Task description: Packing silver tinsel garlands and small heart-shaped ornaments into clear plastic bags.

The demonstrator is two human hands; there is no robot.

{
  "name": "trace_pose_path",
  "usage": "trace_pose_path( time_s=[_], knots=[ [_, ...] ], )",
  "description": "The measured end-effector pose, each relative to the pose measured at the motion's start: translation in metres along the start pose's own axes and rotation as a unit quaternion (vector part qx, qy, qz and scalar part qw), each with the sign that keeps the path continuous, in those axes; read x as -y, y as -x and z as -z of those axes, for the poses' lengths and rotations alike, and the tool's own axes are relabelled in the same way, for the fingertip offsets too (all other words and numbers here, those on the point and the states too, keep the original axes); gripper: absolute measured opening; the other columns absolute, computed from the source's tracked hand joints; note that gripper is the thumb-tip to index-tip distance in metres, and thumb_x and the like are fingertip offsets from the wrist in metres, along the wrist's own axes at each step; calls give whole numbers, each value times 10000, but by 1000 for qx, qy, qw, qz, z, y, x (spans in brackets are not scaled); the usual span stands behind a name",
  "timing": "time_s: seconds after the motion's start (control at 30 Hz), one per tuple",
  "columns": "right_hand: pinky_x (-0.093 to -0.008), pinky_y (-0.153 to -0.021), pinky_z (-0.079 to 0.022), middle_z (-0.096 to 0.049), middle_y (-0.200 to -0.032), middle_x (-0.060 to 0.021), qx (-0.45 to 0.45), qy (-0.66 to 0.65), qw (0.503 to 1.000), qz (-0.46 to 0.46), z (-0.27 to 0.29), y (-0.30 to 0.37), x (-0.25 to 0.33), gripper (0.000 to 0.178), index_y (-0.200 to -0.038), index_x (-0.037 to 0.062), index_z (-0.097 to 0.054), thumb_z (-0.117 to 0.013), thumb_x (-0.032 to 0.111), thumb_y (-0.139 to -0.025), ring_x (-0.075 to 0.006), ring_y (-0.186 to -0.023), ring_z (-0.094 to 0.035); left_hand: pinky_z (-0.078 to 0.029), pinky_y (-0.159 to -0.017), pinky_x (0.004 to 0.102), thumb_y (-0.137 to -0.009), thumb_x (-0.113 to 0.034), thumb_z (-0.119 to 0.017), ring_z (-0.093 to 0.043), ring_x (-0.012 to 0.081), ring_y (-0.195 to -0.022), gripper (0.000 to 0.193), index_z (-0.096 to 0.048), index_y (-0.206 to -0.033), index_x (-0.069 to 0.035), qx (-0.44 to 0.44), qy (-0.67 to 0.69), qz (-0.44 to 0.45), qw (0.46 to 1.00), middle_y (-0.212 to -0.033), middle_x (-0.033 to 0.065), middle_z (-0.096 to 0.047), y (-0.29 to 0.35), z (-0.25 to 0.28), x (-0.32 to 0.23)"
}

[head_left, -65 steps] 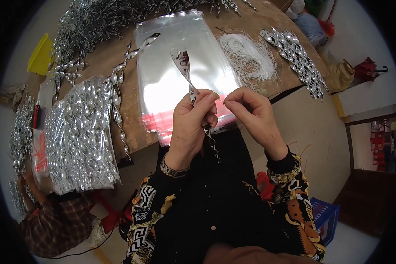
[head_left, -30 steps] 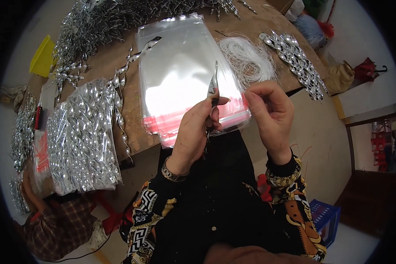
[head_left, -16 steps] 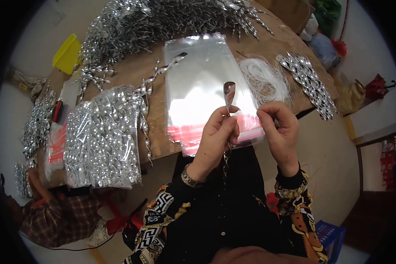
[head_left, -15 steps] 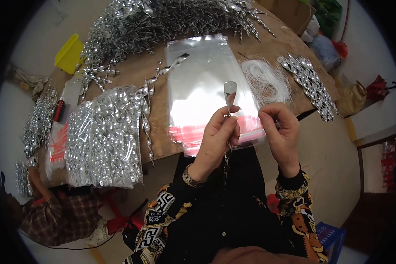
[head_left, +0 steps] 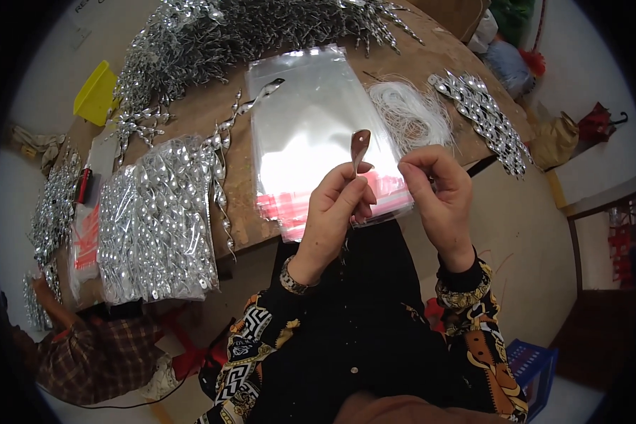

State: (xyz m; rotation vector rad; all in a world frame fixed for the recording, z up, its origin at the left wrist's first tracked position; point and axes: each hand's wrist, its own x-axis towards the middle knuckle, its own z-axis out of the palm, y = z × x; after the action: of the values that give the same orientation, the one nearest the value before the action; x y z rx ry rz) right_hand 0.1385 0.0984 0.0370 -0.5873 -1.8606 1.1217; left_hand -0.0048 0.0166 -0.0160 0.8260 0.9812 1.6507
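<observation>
My left hand [head_left: 331, 215] pinches a twisted silver strip [head_left: 360, 145] between thumb and fingers. The strip's flat end, with a small hole in it, sticks up above the fingertips. Close by on the right, my right hand [head_left: 442, 198] is closed with thumb and forefinger together; whatever is in that pinch is too fine to make out. Beneath and beyond both hands lies a stack of clear plastic bags [head_left: 297, 116] with a pink-red band along the near edge. A coil of thin white string [head_left: 411, 116] rests just past my right hand.
Packed silver twists [head_left: 159, 226] lie in clear plastic at left, loose ones [head_left: 222, 166] beside them. A large silver heap [head_left: 226, 46] covers the table's far side; another bunch [head_left: 480, 116] lies right. A yellow container [head_left: 95, 95] stands far left. A person in a checked shirt [head_left: 113, 346] sits lower left.
The silver strip has turned slightly in my left fingers, its flat end now looking darker. Both hands stay close together, and the whole view has shifted a little, with the table lying further left.
</observation>
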Motion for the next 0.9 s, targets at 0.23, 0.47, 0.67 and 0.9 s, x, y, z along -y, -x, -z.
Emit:
trace_pose_path(
  time_s=[0.23,0.47,0.67,0.9],
  knots=[
    [-182,-680,-404,-582,-852,8,1,-26,1000,-14,0,3,-3,31,-917,0,-600,-586,3,-890,-38,-751,-512,-393,-559,169,-983,-228,-488,-516,42,-627,265,-549,-1159,-40,14,24,33,999,-743,-18,-567,3,0,4],
    [-187,-702,-414,-596,-857,15,-1,-75,996,-58,0,-1,-15,49,-931,0,-606,-593,30,-895,-40,-783,-529,-403,-554,179,-983,-219,-482,-528,53,-623,265,-557,-1158,-35,30,12,53,998,-736,-12,-567,3,-1,8],
    [-187,-717,-420,-603,-862,23,-3,-116,988,-101,0,-2,-24,59,-932,5,-614,-596,50,-898,-38,-801,-537,-401,-552,176,-982,-213,-479,-527,54,-619,265,-560,-1159,-32,31,5,58,998,-728,-12,-565,2,-1,9],
    [-193,-726,-427,-610,-860,23,8,-99,989,-112,2,-1,-22,60,-929,9,-621,-597,53,-896,-39,-801,-541,-397,-552,178,-981,-209,-478,-525,55,-618,265,-561,-1159,-31,28,6,59,998,-722,-11,-563,1,0,12]
  ],
)
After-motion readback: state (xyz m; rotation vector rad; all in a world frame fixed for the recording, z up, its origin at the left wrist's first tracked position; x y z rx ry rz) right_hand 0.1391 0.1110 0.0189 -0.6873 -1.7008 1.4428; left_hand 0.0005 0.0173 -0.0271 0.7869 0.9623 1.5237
